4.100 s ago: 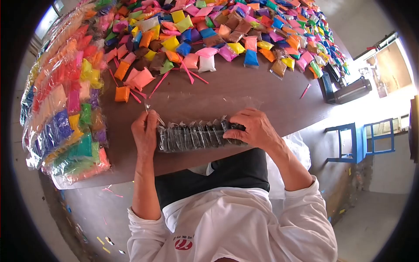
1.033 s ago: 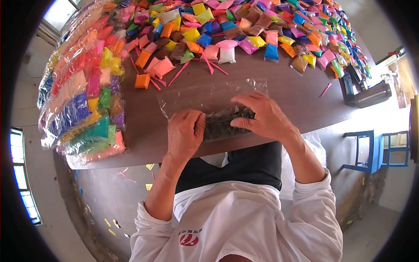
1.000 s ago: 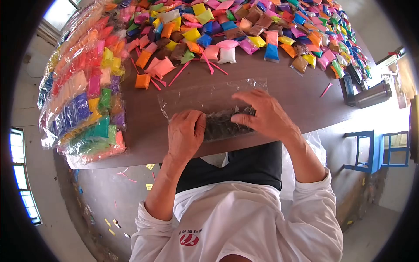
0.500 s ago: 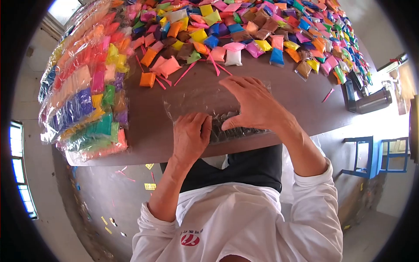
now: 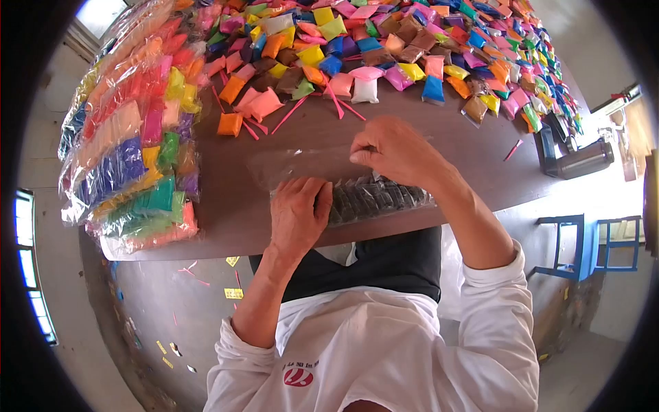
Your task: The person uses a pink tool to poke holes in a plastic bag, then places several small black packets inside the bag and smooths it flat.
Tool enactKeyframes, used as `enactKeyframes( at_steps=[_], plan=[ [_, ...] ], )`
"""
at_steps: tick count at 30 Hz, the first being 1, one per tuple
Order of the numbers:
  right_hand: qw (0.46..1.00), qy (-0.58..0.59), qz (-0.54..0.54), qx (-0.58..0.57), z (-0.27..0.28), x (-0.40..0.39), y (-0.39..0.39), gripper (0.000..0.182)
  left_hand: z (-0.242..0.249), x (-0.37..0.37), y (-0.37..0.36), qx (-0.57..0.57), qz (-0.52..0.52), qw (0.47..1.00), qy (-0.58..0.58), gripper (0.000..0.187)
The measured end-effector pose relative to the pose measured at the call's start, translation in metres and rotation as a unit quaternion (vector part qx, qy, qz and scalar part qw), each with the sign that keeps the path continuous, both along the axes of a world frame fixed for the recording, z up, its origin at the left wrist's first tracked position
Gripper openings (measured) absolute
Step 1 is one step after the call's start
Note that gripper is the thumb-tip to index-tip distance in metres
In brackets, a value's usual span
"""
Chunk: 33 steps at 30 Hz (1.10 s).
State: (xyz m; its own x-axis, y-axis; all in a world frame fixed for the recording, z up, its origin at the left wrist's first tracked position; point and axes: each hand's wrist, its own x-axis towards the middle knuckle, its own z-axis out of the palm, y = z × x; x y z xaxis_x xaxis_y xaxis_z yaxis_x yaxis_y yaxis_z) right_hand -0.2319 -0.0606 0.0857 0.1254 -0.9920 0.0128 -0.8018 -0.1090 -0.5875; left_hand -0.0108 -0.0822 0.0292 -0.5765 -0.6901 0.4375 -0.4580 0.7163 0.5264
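Observation:
A clear plastic bag (image 5: pixel 377 199) filled with rows of small black packets lies near the table's front edge. Its loose, see-through flap (image 5: pixel 298 161) spreads over the tabletop on the far side. My left hand (image 5: pixel 301 209) is closed over the bag's left end, fingers curled and thumb alongside, gripping the plastic. Above the bag's right half, my right hand (image 5: pixel 398 151) is bent at the wrist with its fingers curled in and thumb against them. Whatever those fingers hold, if anything, is hidden.
Many colourful small packets (image 5: pixel 367 86) are heaped along the far side of the table. Stacked filled bags (image 5: pixel 123 165) stand at the left. Pink plastic sticks (image 5: pixel 288 115) lie before the heap. A metal flask (image 5: pixel 583 161) is at the right edge; a blue stool (image 5: pixel 583 247) stands beyond.
My right hand has gone from spread fingers to curled ones and shifted slightly, uncovering more black packets. The flap now lies further left. My left hand has stayed in place.

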Motion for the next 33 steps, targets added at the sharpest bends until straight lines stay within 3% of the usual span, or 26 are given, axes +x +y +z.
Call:
enactKeyframes(
  at_steps=[3,9,12,15,33],
  plan=[
    [0.996,0.013,0.053,-0.073,-0.001,0.001,0.013,0.017,0.000,-0.001,0.000,0.002,-0.001,1.000,0.004,0.006],
    [0.990,0.073,0.111,-0.054,0.003,0.008,0.026,0.013,0.002,-0.004,0.001,-0.006,-0.001,1.000,0.014,0.004],
    [0.974,0.114,0.112,-0.161,-0.009,0.013,0.034,0.007,-0.001,-0.002,0.001,-0.016,-0.001,1.000,0.005,0.004],
    [0.953,0.197,0.123,-0.196,-0.024,0.021,0.039,0.004,-0.001,0.001,0.002,0.001,-0.003,1.000,0.002,0.004],
    [0.939,0.183,0.135,-0.257,-0.041,0.023,0.049,0.008,0.027,0.015,0.004,0.056,-0.074,0.994,-0.064,0.020]
  ],
)
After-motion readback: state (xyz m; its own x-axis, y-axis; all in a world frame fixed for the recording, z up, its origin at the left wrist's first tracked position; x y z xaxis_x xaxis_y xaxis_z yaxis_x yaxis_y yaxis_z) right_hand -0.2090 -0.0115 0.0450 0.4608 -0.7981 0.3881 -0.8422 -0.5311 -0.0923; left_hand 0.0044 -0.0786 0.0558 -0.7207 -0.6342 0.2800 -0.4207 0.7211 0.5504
